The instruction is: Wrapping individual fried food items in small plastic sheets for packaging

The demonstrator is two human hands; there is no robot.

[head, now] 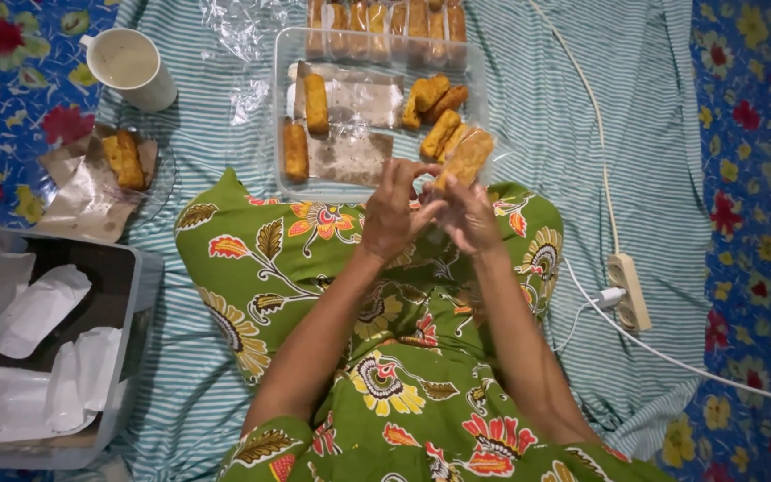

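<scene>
Far left: grey bin (140, 295) with white paper sheets (42, 308) inside. Above it a glass plate (164, 178) lined with brown paper, two fried pieces (124, 159) on it. White mug (131, 67) top left, on the striped cloth (207, 357) covering the floor. Centre: clear plastic tray (287, 107) with golden fried sticks (316, 103) on greasy paper, more in a row at its far end. Left hand (394, 210), grip closed with fingertips pinching thin clear wrap at the lower end of a fried roll (468, 159). Right hand (470, 219) touching the left, grip clamped on the same roll, holding it tilted just over the tray's near right corner, above the lap in green floral fabric. Right: white power strip (628, 287) with a plug and cable on the cloth.
</scene>
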